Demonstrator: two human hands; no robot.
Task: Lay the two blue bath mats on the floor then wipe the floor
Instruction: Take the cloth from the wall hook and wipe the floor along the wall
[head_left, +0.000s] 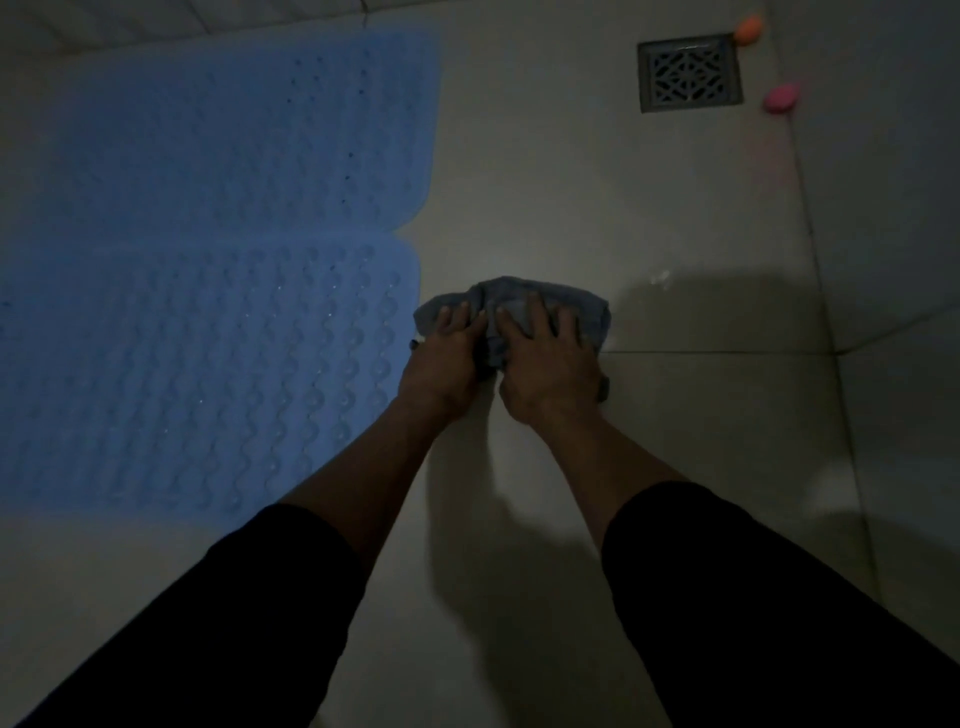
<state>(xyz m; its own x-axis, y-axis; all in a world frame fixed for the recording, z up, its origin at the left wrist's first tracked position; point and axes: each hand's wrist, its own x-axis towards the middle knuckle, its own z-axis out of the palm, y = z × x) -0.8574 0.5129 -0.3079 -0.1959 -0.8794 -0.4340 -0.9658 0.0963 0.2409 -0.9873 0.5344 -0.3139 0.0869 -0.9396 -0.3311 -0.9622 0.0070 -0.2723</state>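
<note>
Wiping phase by my read: floor (649, 218) was pale tile, dim light, dark shadow to the right of the hands. Two blue mats lay flat on the left, edge to edge: far mat (223, 135) w/ small holes, near mat (182, 379) w/ wavy suction bumps. Both looked placed, so step 1 judged done.

Floor drain (690, 73) sat far right, well apart from the hands; orange thing (749, 28) and pink thing (781, 97) just beside it, can't tell what they were.

Grey-blue cloth (519, 299) lay bunched on the tile just right of the near mat's corner, long axis running left-right across the view. Cloth was directly under and ahead of the fingers, so a push fwd or sideways needs no regrasp.

Left hand (447, 358) sat on the cloth's left part, nearer the mats; fingers (457, 317) bent over a fold, looked like gripping it. Right hand (545, 358) pressed palm-down on the right part, fingers (535, 312) spread and fairly straight, not clenched.

Unwiped tile lay mostly right and fwd toward the drain, so the right hand was nearer the next stretch, imo.
</note>
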